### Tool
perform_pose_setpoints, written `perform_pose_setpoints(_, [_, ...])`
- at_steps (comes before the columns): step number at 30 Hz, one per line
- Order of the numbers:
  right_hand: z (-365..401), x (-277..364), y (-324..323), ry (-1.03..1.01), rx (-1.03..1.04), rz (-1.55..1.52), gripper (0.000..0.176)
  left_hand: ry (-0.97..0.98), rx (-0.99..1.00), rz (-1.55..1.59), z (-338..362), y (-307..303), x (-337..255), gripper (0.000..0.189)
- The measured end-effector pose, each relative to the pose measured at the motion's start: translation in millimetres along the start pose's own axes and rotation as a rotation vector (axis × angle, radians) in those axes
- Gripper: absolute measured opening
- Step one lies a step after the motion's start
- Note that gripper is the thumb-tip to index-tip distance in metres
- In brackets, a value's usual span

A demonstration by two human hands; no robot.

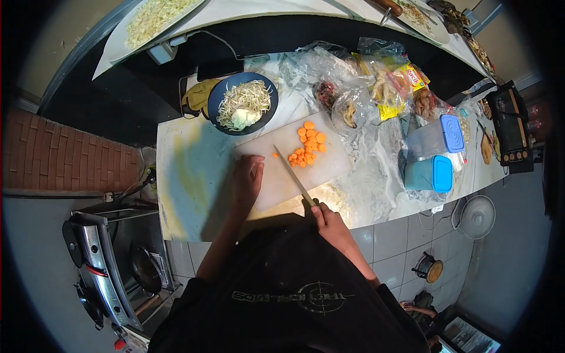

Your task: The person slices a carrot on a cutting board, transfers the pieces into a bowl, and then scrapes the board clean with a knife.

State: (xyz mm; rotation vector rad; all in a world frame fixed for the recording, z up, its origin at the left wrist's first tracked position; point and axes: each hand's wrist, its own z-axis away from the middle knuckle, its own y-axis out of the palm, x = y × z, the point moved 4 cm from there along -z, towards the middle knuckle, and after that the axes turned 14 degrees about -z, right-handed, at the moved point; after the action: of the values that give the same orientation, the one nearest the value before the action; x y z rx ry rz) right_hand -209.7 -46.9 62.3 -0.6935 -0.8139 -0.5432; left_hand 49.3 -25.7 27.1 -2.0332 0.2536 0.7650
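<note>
My right hand (328, 219) grips a kitchen knife (292, 172) by its handle, the blade slanting up and left over a white cutting board (265, 193). Right of the blade lie sliced carrots (309, 143), larger rounds at the top and smaller pieces below. One small carrot piece (275, 155) sits apart, left of the knife tip. At the board's left edge, my left hand (248, 176) has its fingers curled together; whatever they hold, if anything, is hidden. Just beyond the board stands a dark blue plate (272, 112) with bean sprouts (250, 97) and a pale lump (243, 118) on it.
Plastic bags of food (376, 82) crowd the back right of the marble counter (376, 203). Two blue-lidded containers (425, 175) stand near its right end. A stove (106, 276) is at lower left, a fan (477, 217) at right. A raised shelf edges the back.
</note>
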Motion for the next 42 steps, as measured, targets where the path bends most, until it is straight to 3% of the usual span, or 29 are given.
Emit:
perform_pose_setpoints(10, [-11.8, 2.3, 1.6, -0.064, 0.036, 0.039, 0.049, -0.028, -0.019, -0.211, 13.7, 4.9, -8.6, 0.026])
perform_pose_setpoints(14, [-8.8, -0.8, -5.0, -0.005, 0.017, 0.037, 0.046, -0.032, -0.015, -0.134, 7.0, 12.1, -17.2, 0.029])
perform_pose_setpoints(22, [-1.4, -9.5, -4.8, -0.015, -0.019, -0.011, 0.046, 0.121, 0.109, -0.150, -16.8, 38.6, -14.1, 0.030])
perform_pose_setpoints(26, [-0.1, -8.9, -7.4, -0.013, -0.024, -0.011, 0.045, 0.147, -0.010, -0.115, -27.7, 31.5, -0.4, 0.028])
perform_pose_setpoints(28, [-1.3, -6.5, -9.1, -0.010, -0.029, -0.008, 0.044, 0.023, -0.136, -0.288, -23.6, 12.9, 0.5, 0.025])
perform_pose_setpoints(36, [-23.7, -2.9, 7.8, -0.150, -0.026, 0.023, 0.048, -0.015, -0.129, -0.479, 4.5, 1.5, 7.0, 0.043])
perform_pose_setpoints(42, [-18.4, -4.9, -11.8, -0.051, -0.086, 0.097, 0.046, -0.007, -0.140, -0.559, 2.7, 1.8, 5.1, 0.045])
